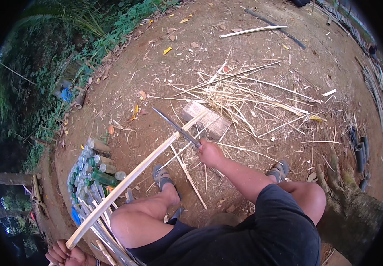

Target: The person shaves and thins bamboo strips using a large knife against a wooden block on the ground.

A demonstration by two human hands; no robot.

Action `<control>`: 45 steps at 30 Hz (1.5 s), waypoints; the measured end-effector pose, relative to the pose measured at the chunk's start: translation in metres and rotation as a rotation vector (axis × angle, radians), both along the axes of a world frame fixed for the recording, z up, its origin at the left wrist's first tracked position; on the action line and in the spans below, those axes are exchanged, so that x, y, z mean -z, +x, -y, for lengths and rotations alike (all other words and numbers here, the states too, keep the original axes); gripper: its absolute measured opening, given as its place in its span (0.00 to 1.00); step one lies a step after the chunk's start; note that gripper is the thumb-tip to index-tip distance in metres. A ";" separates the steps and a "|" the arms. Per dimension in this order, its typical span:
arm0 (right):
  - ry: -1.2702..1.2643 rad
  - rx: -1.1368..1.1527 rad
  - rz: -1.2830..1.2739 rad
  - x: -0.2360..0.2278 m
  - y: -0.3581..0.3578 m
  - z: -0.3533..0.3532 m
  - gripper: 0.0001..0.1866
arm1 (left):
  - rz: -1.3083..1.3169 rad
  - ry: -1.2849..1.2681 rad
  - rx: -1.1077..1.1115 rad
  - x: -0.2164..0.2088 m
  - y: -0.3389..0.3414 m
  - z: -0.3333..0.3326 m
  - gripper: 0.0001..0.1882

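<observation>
My left hand [70, 254], at the lower left edge, is closed around the near end of a long pale bamboo strip [130, 180]. The strip slants up and away, its far end over a wooden block [209, 120] on the ground. In front of me my right hand [211, 153] grips a long knife [172, 124] by its handle, which the fingers hide. The narrow dark blade points to the far left and crosses the strip near its far end. Whether the edge is cutting into the strip cannot be made out.
Thin bamboo shavings [240, 95] lie heaped beyond the block. Glass bottles [87, 170] are grouped left of my legs, near a bundle of bamboo strips [107, 235]. A tree trunk [355, 217] stands at right. Another pale strip [253, 31] lies farther off.
</observation>
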State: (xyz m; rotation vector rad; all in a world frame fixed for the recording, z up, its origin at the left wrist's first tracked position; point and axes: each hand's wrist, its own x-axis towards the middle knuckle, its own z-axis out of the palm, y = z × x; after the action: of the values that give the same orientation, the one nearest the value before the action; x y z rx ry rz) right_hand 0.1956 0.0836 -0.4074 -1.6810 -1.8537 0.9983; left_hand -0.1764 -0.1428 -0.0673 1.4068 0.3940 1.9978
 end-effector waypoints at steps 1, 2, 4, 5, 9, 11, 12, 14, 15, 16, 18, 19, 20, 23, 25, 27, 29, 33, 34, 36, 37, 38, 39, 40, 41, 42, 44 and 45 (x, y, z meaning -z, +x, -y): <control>0.016 -0.005 -0.026 -0.003 0.002 -0.001 0.10 | 0.007 -0.006 0.008 0.003 0.000 0.000 0.29; -0.053 -0.041 -0.032 -0.007 -0.001 0.003 0.09 | 0.009 -0.002 0.013 0.004 -0.002 0.003 0.29; -0.194 -0.107 -0.048 -0.044 -0.011 0.009 0.09 | 0.010 0.004 0.029 0.003 -0.007 0.006 0.29; 0.079 -0.198 -0.017 -0.031 -0.010 0.012 0.08 | -0.006 -0.014 0.105 0.000 -0.006 0.005 0.30; -0.252 0.111 0.000 0.023 0.021 0.000 0.13 | 0.010 -0.030 0.048 -0.004 -0.002 -0.003 0.30; -0.159 0.143 0.020 0.024 0.023 -0.004 0.12 | 0.012 -0.016 -0.003 -0.004 -0.005 -0.002 0.30; -0.134 0.157 0.033 0.023 0.022 0.001 0.11 | 0.014 -0.030 -0.030 -0.004 -0.006 0.000 0.30; -0.152 0.036 0.011 0.017 0.011 0.005 0.11 | 0.014 -0.037 -0.061 -0.005 -0.008 0.002 0.30; -0.149 -0.034 0.042 0.008 0.007 0.004 0.12 | 0.011 -0.025 -0.079 -0.007 -0.009 0.002 0.30; -0.150 -0.093 0.070 0.003 0.008 0.005 0.13 | 0.000 -0.040 -0.083 -0.010 -0.008 -0.001 0.30; -0.287 0.117 0.016 0.071 0.029 -0.012 0.15 | -0.022 -0.065 -0.095 -0.015 -0.005 -0.006 0.30; -0.336 0.193 0.034 0.096 0.051 -0.023 0.16 | -0.022 -0.059 -0.073 -0.016 -0.004 -0.007 0.30; -0.386 0.266 0.052 0.107 0.061 -0.032 0.16 | -0.022 -0.053 -0.054 -0.015 -0.005 -0.006 0.30; -0.315 0.225 0.041 0.062 0.047 -0.024 0.18 | -0.021 -0.051 -0.080 -0.013 -0.008 -0.003 0.30; -0.280 0.148 0.072 0.055 0.045 -0.021 0.17 | -0.033 -0.052 -0.088 -0.015 -0.007 -0.005 0.30; -0.248 0.281 0.024 0.104 0.055 -0.029 0.17 | -0.054 -0.056 -0.050 -0.018 -0.005 -0.014 0.31; -0.303 0.305 0.064 0.130 0.070 -0.050 0.18 | -0.085 -0.063 -0.041 -0.019 -0.012 -0.009 0.31; -0.289 0.269 0.016 0.102 0.054 -0.049 0.18 | -0.022 -0.133 -0.239 -0.019 -0.025 -0.002 0.35; -0.274 0.271 -0.012 0.086 0.044 -0.041 0.18 | 0.019 -0.137 -0.350 -0.015 -0.021 -0.003 0.36; -0.239 0.268 -0.120 0.066 0.021 -0.021 0.14 | 0.093 -0.150 -0.567 -0.008 -0.008 -0.008 0.38; -0.203 0.231 -0.147 0.048 0.008 -0.007 0.13 | 0.025 -0.118 -0.632 0.000 -0.010 -0.010 0.39; -0.241 0.176 -0.150 0.038 -0.005 0.003 0.12 | 0.023 -0.101 -0.685 0.006 -0.015 -0.012 0.38; -0.275 0.120 -0.155 0.029 -0.018 0.010 0.11 | 0.021 -0.080 -0.739 0.012 -0.023 -0.014 0.38; -0.159 0.066 -0.173 0.019 -0.029 0.019 0.10 | 0.019 -0.057 -0.794 0.017 -0.028 -0.016 0.37; -0.044 -0.008 -0.209 0.009 -0.046 0.029 0.09 | 0.029 -0.025 -0.847 0.012 -0.024 -0.013 0.35; 0.072 -0.061 -0.223 0.002 -0.051 0.035 0.08 | 0.056 -0.043 -0.905 0.014 -0.026 -0.015 0.34; 0.058 -0.099 -0.202 -0.008 -0.054 0.038 0.08 | 0.109 -0.077 -1.022 0.016 -0.028 -0.019 0.33; 0.054 -0.118 -0.192 -0.010 -0.054 0.037 0.07 | 0.148 -0.071 -1.003 0.016 -0.032 -0.020 0.29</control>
State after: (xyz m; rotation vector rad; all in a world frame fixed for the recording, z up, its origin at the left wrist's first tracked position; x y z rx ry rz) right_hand 0.1421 0.0464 -0.3973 -1.4064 -1.8522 1.1048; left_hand -0.2081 -0.1226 -0.0832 1.0785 1.2740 2.7826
